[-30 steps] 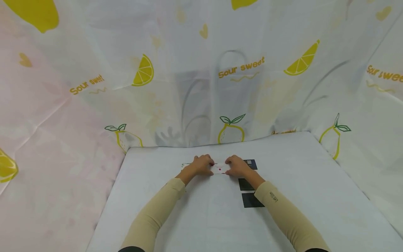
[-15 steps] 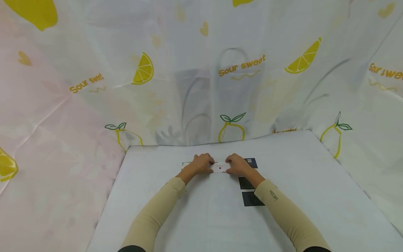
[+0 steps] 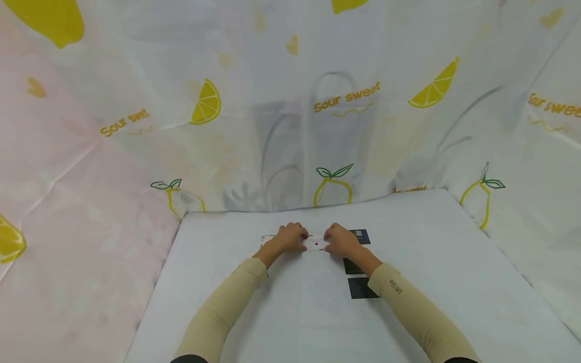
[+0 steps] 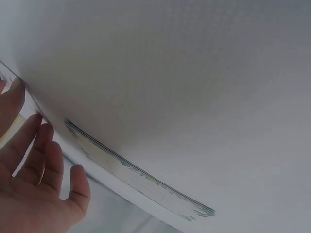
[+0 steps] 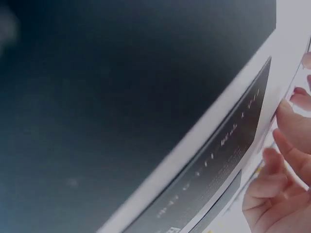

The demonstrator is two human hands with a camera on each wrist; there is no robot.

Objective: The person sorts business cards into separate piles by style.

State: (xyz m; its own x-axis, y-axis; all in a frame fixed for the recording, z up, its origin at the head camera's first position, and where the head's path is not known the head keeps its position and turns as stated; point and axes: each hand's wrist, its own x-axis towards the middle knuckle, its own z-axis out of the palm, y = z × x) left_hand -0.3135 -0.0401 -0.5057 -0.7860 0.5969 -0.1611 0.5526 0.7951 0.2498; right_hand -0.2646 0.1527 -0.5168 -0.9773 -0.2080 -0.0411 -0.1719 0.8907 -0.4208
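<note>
A small white card with a red dot lies between the two hands on the white table. My left hand holds its left edge, thumb at the near side and fingers at the far side. At the right edge, my right hand grips it the same way. Both wrist views show the left hand and right hand with bent fingers at a thin card edge. A pale card with green leafy edges lies by the left hand, mostly hidden behind the wrist in the head view.
Dark cards lie in a column under and beside the right forearm: a blue-black one with a square code, a black one and another black one. A lemon-print curtain rises behind the white table.
</note>
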